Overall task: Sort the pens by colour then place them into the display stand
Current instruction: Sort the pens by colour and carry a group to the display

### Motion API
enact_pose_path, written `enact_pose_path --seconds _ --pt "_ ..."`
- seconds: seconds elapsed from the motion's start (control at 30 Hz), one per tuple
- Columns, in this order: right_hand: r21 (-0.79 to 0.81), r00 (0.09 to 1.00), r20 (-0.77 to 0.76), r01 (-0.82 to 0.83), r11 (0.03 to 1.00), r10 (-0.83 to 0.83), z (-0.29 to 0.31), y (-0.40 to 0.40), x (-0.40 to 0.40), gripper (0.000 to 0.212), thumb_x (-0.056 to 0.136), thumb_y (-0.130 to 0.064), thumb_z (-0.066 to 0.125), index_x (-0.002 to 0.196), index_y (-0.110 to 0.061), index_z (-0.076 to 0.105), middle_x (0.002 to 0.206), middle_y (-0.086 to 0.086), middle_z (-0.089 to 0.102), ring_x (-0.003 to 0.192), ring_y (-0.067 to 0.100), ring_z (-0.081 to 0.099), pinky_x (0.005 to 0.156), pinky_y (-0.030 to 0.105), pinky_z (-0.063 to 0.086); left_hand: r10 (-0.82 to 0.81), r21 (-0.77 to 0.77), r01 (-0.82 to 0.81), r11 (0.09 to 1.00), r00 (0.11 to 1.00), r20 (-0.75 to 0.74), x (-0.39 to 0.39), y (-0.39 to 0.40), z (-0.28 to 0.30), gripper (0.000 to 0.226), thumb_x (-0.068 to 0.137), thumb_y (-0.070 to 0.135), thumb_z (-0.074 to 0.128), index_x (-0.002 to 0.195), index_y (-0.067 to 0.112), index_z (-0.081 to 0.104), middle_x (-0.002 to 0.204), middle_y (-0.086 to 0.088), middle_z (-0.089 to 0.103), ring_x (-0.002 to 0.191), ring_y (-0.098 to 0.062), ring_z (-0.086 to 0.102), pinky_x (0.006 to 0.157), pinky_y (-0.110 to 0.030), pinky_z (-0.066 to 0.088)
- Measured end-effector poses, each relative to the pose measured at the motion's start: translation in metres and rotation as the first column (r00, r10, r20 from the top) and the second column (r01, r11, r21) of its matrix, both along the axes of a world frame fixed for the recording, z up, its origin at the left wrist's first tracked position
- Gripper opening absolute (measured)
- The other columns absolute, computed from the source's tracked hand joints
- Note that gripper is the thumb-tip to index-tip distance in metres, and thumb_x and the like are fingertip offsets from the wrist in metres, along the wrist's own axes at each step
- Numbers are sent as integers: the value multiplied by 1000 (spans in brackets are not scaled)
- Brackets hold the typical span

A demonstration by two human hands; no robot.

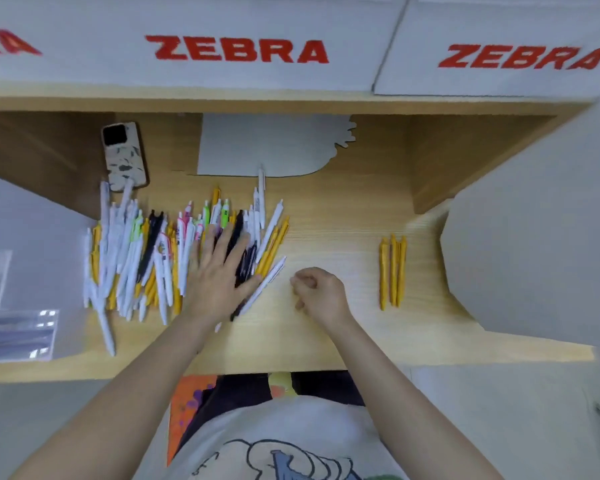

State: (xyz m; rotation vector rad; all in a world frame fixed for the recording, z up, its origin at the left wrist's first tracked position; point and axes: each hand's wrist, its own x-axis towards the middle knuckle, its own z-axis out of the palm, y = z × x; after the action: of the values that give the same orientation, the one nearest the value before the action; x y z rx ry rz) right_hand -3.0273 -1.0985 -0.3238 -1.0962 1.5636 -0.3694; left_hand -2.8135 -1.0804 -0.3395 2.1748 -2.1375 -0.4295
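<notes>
A loose pile of pens (146, 258) in white, yellow, black, pink and green lies on the left half of the wooden shelf (326, 334). My left hand (219, 271) lies flat with straight fingers on the pile's right side, over black and yellow pens. My right hand (321, 292) hovers just right of the pile, fingers curled, with nothing visible in it. Three yellow pens (392, 271) lie side by side, apart at the right. No display stand is identifiable.
A phone (123, 155) in a patterned case lies at the back left. A grey card cut-out (267, 147) lies at the back centre. White boxes marked ZEBRA (236, 50) stand above. Grey panels (534, 258) flank the shelf; clear packets (14, 334) lie at left.
</notes>
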Motion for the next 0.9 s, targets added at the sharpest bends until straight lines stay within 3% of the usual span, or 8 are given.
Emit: enact_pose_path --seconds 0.13,0.23,0.33,0.43,0.6,0.7,0.83,0.9 --pt "43 999 13 43 998 -44 -3 -7 40 38 95 -23 62 131 -12 56 91 4 68 69 17 69 66 32 59 -42 103 26 994 987 153 30 4 -8 87 86 84 18 159 38 5 167 -1 -13 151 -24 -24 117 -51 -21" --pt "15 999 -6 48 999 -48 -2 -12 57 31 94 -22 63 124 -14 59 91 6 71 73 17 72 72 38 60 -44 101 28 994 986 159 34 4 -9 93 81 89 12 158 38 3 167 -2 -14 151 -26 -22 118 -57 -16" --pt "8 998 27 61 998 -61 -1 -13 69 13 94 -15 61 105 -23 63 87 4 71 68 15 71 72 38 60 -35 107 19 994 988 151 30 5 -9 103 72 95 8 157 37 -1 167 -5 -12 152 -31 -19 118 -63 -8" --pt "1 997 0 80 997 -80 -4 -13 79 14 92 -15 63 100 -26 64 84 4 71 75 20 71 74 43 60 -23 118 6 993 989 147 26 3 -10 111 68 99 14 158 36 3 167 -8 -10 152 -34 -16 116 -67 -7" --pt "44 989 -23 144 989 -143 -3 -15 83 8 87 -16 69 93 -18 64 78 9 69 73 26 70 73 48 59 -44 132 25 991 989 141 27 0 -10 108 69 98 15 158 37 9 168 -7 -5 152 -35 -12 114 -70 -3" --pt "39 979 15 202 979 -203 4 -20 75 7 90 -12 67 96 -9 65 78 12 69 67 25 69 65 40 59 -54 145 40 989 994 92 29 0 -6 105 70 97 11 158 40 6 168 -5 -4 153 -34 -12 114 -69 -6" --pt "4 953 56 298 955 -298 21 -26 54 13 89 -14 70 100 -9 68 80 10 71 72 22 69 70 38 56 -42 153 49 987 998 -48 36 -3 1 99 74 95 24 156 46 -1 164 6 -21 150 -30 -23 115 -65 -14" --pt "38 949 116 291 956 -294 31 -27 51 16 87 -16 72 101 -10 69 83 10 73 76 23 70 69 35 55 -55 77 63 995 994 -98 37 -3 8 93 77 91 30 156 44 12 167 4 -9 152 -29 -17 116 -60 -14"
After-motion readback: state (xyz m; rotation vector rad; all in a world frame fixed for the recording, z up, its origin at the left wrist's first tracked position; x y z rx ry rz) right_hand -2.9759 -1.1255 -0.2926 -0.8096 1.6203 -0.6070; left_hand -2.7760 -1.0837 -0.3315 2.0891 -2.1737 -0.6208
